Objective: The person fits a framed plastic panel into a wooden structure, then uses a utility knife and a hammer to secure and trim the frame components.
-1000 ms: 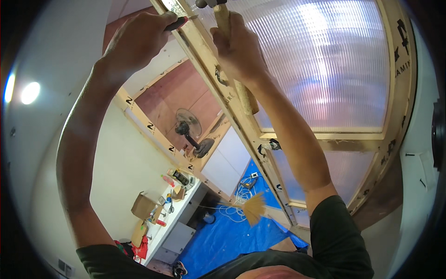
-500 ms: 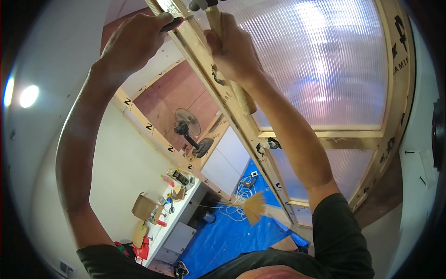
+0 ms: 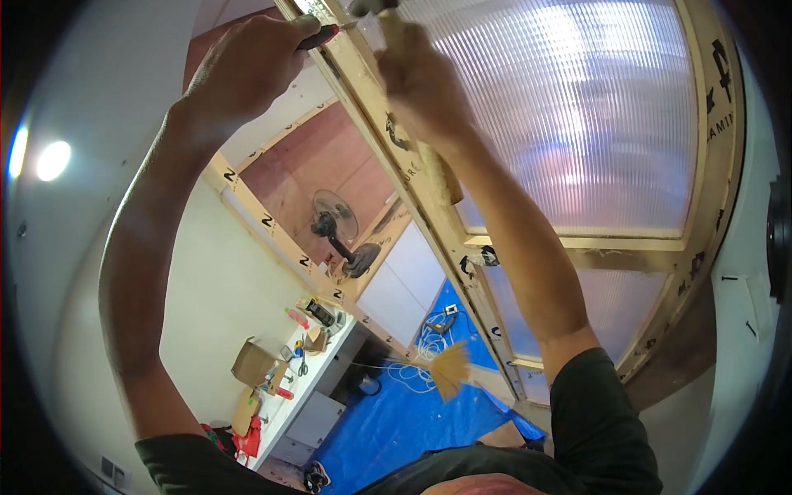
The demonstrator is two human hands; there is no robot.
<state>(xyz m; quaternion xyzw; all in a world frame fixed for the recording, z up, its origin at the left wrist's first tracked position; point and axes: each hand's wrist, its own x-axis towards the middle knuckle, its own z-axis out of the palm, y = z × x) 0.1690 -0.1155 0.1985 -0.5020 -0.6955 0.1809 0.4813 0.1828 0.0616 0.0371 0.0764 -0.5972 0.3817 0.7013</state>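
Observation:
My left hand (image 3: 247, 70) is raised at the top, closed around a red-and-black-handled tool (image 3: 322, 38) with a thin metal blade. Its tip points right, against or very near the upper part of a wooden door frame (image 3: 365, 101); contact cannot be made out. In my right hand (image 3: 431, 91), blurred by motion, is a hammer (image 3: 446, 177) with a pale wooden handle. Its dark head is at the top edge, close to the blade, and partly cut off. A ribbed translucent panel (image 3: 569, 115) fills the frame behind my right hand.
Through the opening, a black fan (image 3: 334, 231) stands on a wooden ledge. Below it, a white counter (image 3: 309, 375) carries a cardboard box (image 3: 257, 363), scissors and bottles. A blue tarp (image 3: 396, 429) covers the floor, with a straw broom (image 3: 450, 371) and coiled white cable.
The door frame and both hands sit slightly further right and lower in the picture. My right hand is more blurred, with the hammer still in it. The left hand keeps its hold.

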